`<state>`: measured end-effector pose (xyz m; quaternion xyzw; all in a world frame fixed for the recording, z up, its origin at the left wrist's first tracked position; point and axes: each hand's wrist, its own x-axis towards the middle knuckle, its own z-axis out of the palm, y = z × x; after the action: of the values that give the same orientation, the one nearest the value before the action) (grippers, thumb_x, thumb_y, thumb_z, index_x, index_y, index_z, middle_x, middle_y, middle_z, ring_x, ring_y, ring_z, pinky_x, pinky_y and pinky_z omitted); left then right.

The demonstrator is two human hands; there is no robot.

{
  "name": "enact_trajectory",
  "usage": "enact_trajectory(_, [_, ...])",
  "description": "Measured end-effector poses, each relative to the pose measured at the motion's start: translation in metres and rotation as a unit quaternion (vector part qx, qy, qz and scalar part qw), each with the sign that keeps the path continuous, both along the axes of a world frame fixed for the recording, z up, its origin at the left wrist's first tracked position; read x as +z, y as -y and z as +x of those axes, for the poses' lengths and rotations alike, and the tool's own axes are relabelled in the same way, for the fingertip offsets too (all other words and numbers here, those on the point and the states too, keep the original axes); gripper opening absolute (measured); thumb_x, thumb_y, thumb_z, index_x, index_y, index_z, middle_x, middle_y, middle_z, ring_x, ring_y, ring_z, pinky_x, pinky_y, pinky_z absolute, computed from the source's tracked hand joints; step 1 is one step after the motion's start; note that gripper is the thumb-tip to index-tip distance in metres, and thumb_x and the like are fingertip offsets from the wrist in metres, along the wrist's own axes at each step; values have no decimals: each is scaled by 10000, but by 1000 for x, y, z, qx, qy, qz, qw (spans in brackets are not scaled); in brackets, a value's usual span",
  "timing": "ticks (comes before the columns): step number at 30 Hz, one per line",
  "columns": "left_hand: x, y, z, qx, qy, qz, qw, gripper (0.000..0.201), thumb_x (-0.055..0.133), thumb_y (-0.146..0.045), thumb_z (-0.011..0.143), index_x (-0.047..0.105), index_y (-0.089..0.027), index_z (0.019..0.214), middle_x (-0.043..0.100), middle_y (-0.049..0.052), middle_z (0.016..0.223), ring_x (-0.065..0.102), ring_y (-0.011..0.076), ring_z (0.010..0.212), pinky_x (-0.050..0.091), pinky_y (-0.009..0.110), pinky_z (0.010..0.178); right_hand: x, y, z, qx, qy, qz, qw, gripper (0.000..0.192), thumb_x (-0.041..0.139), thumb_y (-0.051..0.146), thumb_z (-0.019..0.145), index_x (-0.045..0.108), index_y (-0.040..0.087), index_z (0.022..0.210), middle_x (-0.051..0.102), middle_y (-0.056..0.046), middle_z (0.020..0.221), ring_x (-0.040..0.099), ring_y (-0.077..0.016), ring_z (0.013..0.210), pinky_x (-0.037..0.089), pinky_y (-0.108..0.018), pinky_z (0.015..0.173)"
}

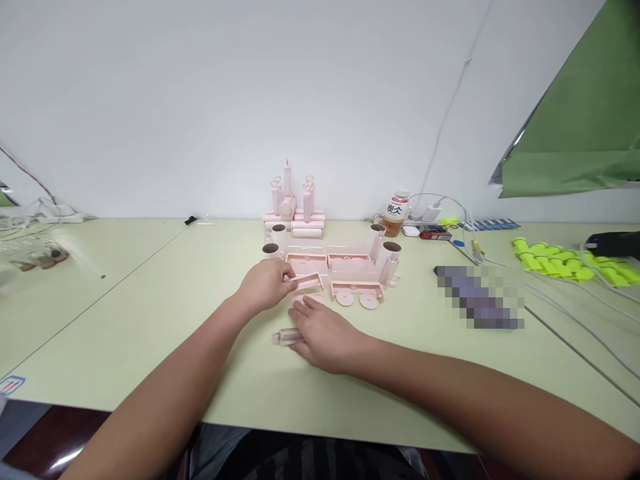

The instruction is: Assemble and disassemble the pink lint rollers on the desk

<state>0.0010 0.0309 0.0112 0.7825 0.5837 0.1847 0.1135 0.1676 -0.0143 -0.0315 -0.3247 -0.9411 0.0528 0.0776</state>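
Observation:
My left hand (pixel 264 283) pinches the end of a pink plastic bracket piece (pixel 309 282) lying on the pale green table (pixel 150 320). My right hand (pixel 325 333) rests flat on the table, fingers spread over a small pink disc (pixel 299 300), with a clear small bottle (pixel 285 337) at its thumb side. Just beyond lie pink trays (pixel 345 263), another bracket with two pink discs (pixel 357 295), and several cups and tubes (pixel 387 257).
A stack of pink parts with upright tubes (pixel 295 210) stands by the white wall. A drink bottle (pixel 395 213), chargers and white cables (pixel 565 300) lie to the right, with yellow-green caps (pixel 565 260) far right. Cables and clutter sit far left (pixel 35 247).

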Motion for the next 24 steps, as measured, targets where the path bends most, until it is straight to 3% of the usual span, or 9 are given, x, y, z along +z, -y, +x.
enact_trajectory(8, [-15,-4,13,-15,-101,-32,994,135,584,-258,775,682,-184,717,701,53,748,612,203,683,355,280,546,-12,23,10,34,21,-14,999,628,484,396,925,473,-73,1343,472,-335,1392,402,-394,1357,333,-527,1107])
enact_trajectory(18, [-19,-5,21,-111,-84,-60,988,136,595,-270,763,697,-185,731,695,27,671,611,169,624,362,247,517,-7,24,10,63,28,8,998,574,479,404,919,576,-75,1221,538,-343,1309,464,-397,1299,376,-498,1074])
enact_trajectory(24, [-14,-2,12,-154,-80,-51,984,184,559,-285,805,719,-197,832,725,44,814,634,189,729,402,254,574,-6,16,12,63,8,-17,998,510,548,409,892,635,-35,1126,561,-321,1278,466,-401,1279,389,-494,1054])
